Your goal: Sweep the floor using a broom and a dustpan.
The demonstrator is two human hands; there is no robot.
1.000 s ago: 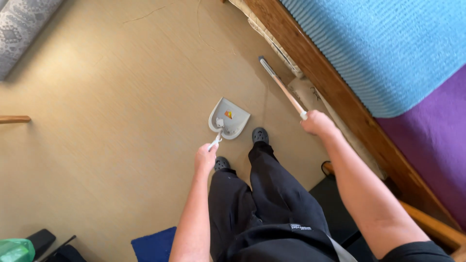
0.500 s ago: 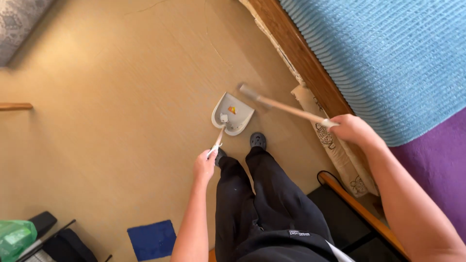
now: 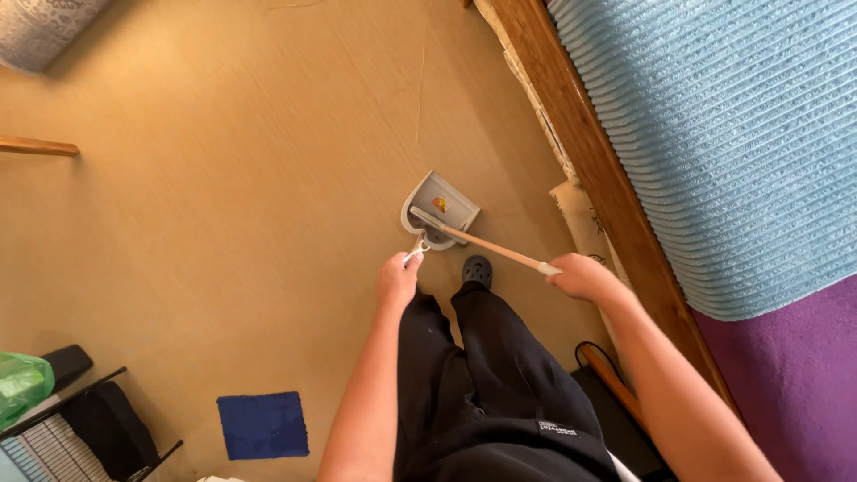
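A grey dustpan (image 3: pixel 440 207) lies flat on the tan floor just ahead of my feet. My left hand (image 3: pixel 398 278) grips its short white handle at the near end. My right hand (image 3: pixel 580 274) holds the wooden stick of a broom (image 3: pixel 486 246), which slants left and down so its far end rests at the dustpan's near rim. A small orange bit lies inside the pan. I stand in black trousers and dark shoes directly behind the pan.
A bed with a wooden frame (image 3: pixel 598 170), a blue ribbed cover (image 3: pixel 714 125) and a purple sheet (image 3: pixel 794 375) runs along the right. A blue square (image 3: pixel 262 424) lies on the floor at lower left, beside a black rack (image 3: pixel 80 428) and a green bag (image 3: pixel 20 384).
The broom swung from pointing up toward the bed frame down to the left, its end now at the dustpan. My right hand moved inward; the left hand kept hold of the dustpan.
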